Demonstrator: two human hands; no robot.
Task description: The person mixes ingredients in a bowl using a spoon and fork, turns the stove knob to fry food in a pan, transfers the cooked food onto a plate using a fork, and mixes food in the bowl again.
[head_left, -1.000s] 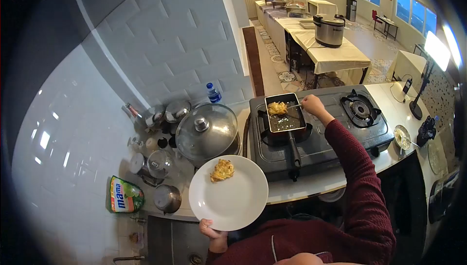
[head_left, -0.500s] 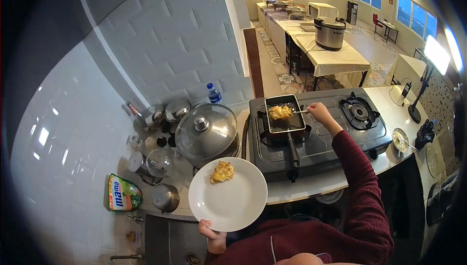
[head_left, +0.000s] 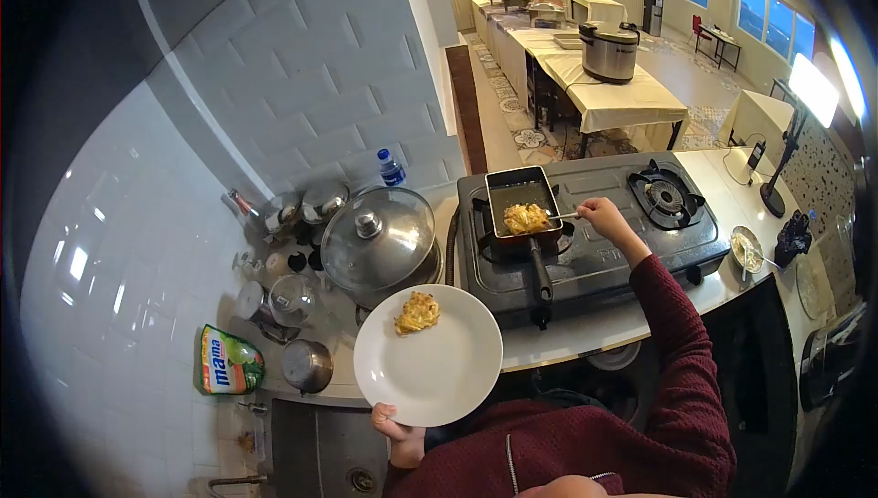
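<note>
A white plate (head_left: pixel 430 374) is held at its near edge by my left hand (head_left: pixel 397 428), with the thumb on the rim. One golden fried piece (head_left: pixel 417 312) lies near the plate's far side. My right hand (head_left: pixel 605 217) is closed on the handle of a metal utensil (head_left: pixel 567 216). The utensil's tip meets a second fried piece (head_left: pixel 526 218) at the near side of a square pan (head_left: pixel 519 185), which holds oil and sits on the stove's left burner.
Left of the black stove (head_left: pixel 594 251) stands a big pot with a glass lid (head_left: pixel 380 242). Beside it are a metal cup (head_left: pixel 306 365), jars and a water bottle (head_left: pixel 390 169). A bowl (head_left: pixel 746 249) and a lamp (head_left: pixel 813 91) stand at right, a sink (head_left: pixel 334 443) below.
The fried piece in the pan has moved from the far side to the near side, with the utensil and my right hand following. The plate stays in my left hand. The view has shifted slightly.
</note>
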